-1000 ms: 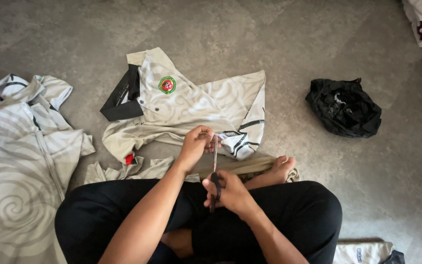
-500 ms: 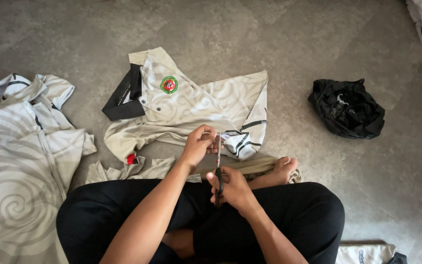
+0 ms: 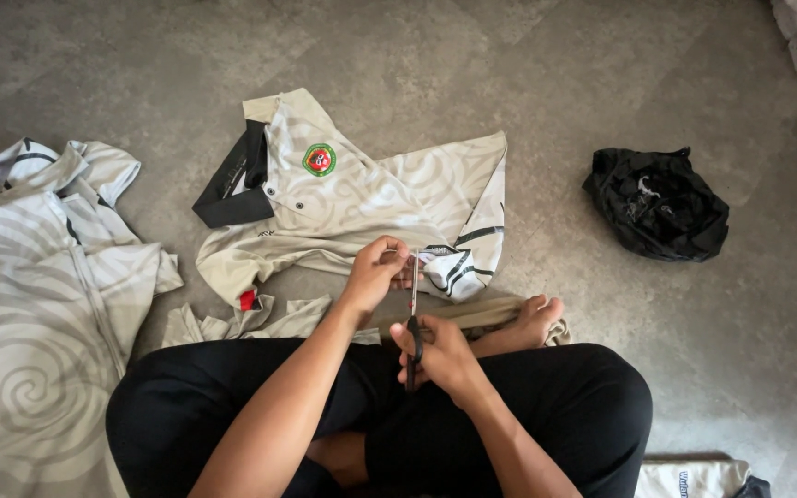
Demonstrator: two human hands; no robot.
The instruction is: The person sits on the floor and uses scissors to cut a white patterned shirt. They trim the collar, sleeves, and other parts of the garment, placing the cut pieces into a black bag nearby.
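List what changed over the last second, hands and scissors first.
Hardly anything moved. The right hand still grips the scissors, blades pointing away from the body, and the left hand still pinches the cloth at the blade tips. The view drifted slightly; the cream shirt, black bag and swirl-patterned garment lie as before.

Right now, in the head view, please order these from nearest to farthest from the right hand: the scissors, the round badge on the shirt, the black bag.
1. scissors: held in the right hand.
2. round badge: up and left, on the cream shirt.
3. black bag: far right, on the floor.
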